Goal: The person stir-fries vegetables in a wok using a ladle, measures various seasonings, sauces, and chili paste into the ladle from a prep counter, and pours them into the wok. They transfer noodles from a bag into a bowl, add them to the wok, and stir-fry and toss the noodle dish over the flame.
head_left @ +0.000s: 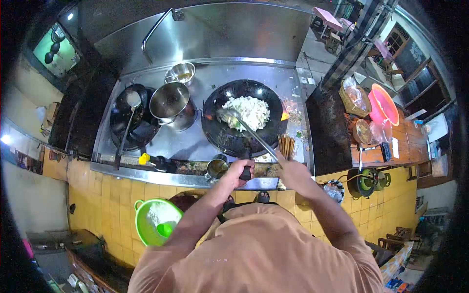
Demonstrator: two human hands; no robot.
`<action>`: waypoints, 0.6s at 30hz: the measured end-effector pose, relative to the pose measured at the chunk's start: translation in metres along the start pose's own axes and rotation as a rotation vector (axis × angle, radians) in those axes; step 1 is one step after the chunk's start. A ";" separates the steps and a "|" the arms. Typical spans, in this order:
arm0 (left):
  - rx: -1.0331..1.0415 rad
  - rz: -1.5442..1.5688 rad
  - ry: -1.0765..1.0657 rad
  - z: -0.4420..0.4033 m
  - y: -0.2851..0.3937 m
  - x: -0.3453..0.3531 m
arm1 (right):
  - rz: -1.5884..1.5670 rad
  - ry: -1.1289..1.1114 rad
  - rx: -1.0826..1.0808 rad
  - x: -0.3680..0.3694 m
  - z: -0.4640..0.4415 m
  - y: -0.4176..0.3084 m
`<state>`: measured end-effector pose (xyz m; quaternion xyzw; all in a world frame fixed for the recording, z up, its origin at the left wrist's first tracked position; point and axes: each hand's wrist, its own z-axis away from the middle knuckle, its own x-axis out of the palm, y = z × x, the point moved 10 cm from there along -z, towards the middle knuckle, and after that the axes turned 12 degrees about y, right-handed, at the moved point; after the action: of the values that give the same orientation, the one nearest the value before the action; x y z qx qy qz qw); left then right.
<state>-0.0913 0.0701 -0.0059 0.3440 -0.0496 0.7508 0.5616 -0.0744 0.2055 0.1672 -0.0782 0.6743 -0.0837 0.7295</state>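
My left hand is closed around the black wok handle at the near side of a large dark wok. In the wok lies a heap of white food, perhaps rice or noodles, with bits of green and yellow. My right hand grips a long-handled metal wok spatula. Its shaft slants up and left across the wok, and its head rests in the left part of the food, partly buried. Beside the right hand stands a bundle of thin brown sticks.
Left of the wok stand a steel pot, a metal bowl and a second wok holding a ladle. A small pot and yellow-capped bottle line the front edge. A green basin stands lower left; a pink basket is right.
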 end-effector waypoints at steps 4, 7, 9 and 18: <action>0.032 0.044 0.019 0.009 0.004 0.007 | 0.049 -0.053 0.089 -0.047 0.024 0.054; 0.059 0.023 0.012 0.006 0.004 0.005 | 0.051 -0.038 0.189 -0.004 0.003 0.045; 0.068 -0.008 0.005 0.005 0.006 0.007 | 0.057 -0.064 0.179 0.044 -0.004 0.029; 0.184 -0.182 -0.073 0.058 -0.003 -0.021 | 0.022 0.073 0.162 -0.035 0.039 0.070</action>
<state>-0.0588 0.0276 0.0255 0.4242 0.0305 0.6850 0.5915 -0.0370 0.2822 0.1887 -0.0087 0.6922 -0.1326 0.7094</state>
